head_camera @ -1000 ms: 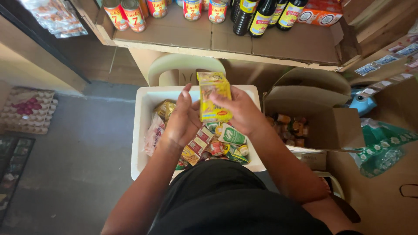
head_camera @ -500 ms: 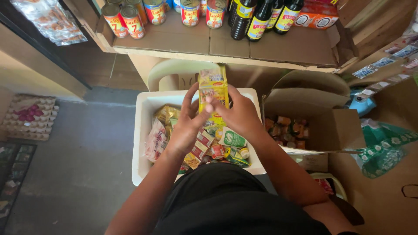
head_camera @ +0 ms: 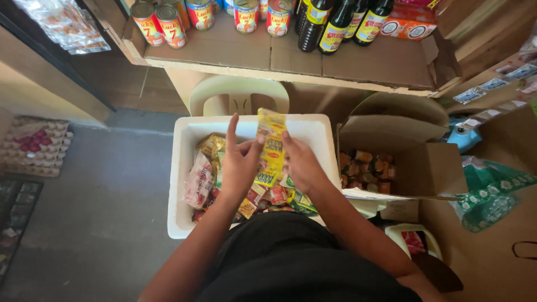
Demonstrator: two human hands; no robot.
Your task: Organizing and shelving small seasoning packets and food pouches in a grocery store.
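Since a second ago I have turned the yellow foil sachet strip edge-on; my left hand and right hand pinch it lightly, so it may slip into the white foam box at six o'clock.

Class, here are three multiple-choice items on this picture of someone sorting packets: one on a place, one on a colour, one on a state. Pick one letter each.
1. Where does the white foam box stand?
A. on the shelf among the cans
B. in front of the person, below the shelf
C. inside the cardboard box

2. What colour is most of the strip of packets held up?
A. blue
B. yellow
C. black

3. How is the strip held?
A. by both hands
B. by one hand only
C. it lies loose in the box

Answers: 1 B, the box sits below the cardboard-lined shelf. 2 B, its wrapper is yellow. 3 A, the left hand and right hand both pinch it.
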